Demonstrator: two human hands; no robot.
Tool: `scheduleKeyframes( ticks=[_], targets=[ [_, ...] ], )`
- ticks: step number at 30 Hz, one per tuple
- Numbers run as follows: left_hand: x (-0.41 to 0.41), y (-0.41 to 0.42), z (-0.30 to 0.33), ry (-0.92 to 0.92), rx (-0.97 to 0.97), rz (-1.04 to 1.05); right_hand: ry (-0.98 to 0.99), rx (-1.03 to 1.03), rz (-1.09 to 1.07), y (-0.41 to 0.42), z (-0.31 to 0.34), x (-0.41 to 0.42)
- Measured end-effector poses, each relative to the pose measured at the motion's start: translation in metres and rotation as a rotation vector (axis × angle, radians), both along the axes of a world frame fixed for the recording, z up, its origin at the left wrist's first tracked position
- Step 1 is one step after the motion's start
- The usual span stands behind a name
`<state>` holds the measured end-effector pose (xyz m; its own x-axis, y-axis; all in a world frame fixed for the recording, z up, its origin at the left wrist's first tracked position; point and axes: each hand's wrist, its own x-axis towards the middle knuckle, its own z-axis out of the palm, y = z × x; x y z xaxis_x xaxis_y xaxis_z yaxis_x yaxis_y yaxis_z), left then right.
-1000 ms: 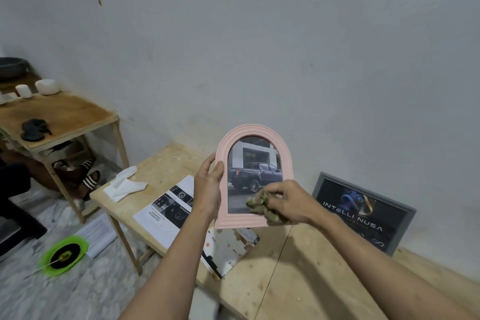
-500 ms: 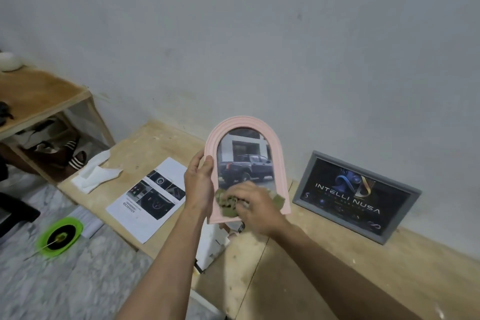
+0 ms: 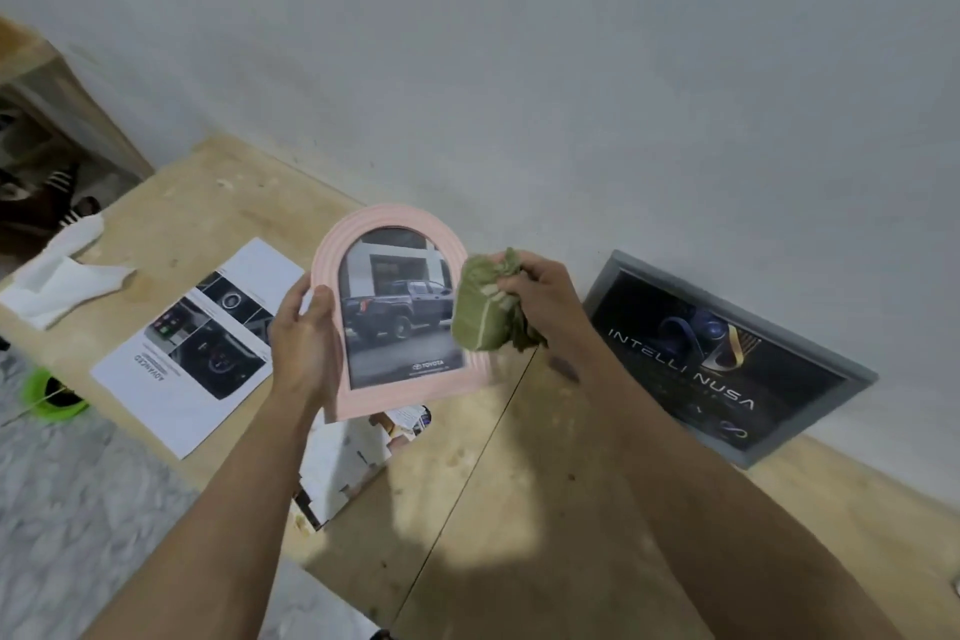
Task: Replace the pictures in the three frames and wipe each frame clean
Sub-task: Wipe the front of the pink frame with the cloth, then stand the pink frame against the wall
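Note:
I hold a pink arched frame upright above the wooden table; it shows a dark pickup truck picture. My left hand grips its left edge, thumb on the front. My right hand grips a bunched green cloth against the frame's right edge, covering part of it. A grey rectangular frame with a dark logo picture leans on the wall at the right.
A printed sheet with car-interior photos lies left of the frame. White tissue lies at the far left of the table. Torn packaging card sits under the pink frame. A green round object is on the floor.
My right hand has carried the cloth from the lower part of the frame's glass up to its right edge. The view has tilted and shifted right.

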<state>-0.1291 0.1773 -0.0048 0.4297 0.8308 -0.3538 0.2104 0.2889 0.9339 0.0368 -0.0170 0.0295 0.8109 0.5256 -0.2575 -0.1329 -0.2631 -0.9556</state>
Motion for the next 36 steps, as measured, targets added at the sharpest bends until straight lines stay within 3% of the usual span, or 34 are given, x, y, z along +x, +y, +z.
scheduleKeyframes(
  ticks=[4,8,13,17,20,22,26,29,36],
  targets=[
    [0.005,0.007,-0.012,-0.003,-0.019,0.05,-0.15,-0.241,0.06,0.029,-0.054,0.046],
    [0.011,0.017,-0.024,-0.002,-0.025,0.082,-0.339,-0.33,0.042,0.058,-0.106,0.065],
    [0.013,0.034,-0.043,0.004,-0.035,0.08,-0.764,-0.67,0.337,0.052,-0.186,0.045],
    [0.014,0.036,-0.043,-0.027,-0.046,0.086,-0.798,-0.736,0.367,0.048,-0.192,0.044],
    [0.01,0.034,-0.032,-0.034,-0.023,0.055,-0.736,-0.781,0.462,0.049,-0.172,0.05],
    [0.005,0.03,-0.021,-0.043,0.007,0.033,-0.628,-0.703,0.406,0.05,-0.156,0.041],
    [-0.009,0.024,-0.001,-0.041,0.046,-0.048,-0.113,-0.174,0.1,0.036,-0.094,-0.008],
    [-0.024,0.014,0.016,-0.029,0.035,-0.098,0.159,0.071,0.051,0.008,-0.043,-0.044],
    [-0.049,-0.045,0.065,-0.118,0.02,-0.288,0.121,0.045,-0.09,-0.073,0.016,-0.109]
  ],
)
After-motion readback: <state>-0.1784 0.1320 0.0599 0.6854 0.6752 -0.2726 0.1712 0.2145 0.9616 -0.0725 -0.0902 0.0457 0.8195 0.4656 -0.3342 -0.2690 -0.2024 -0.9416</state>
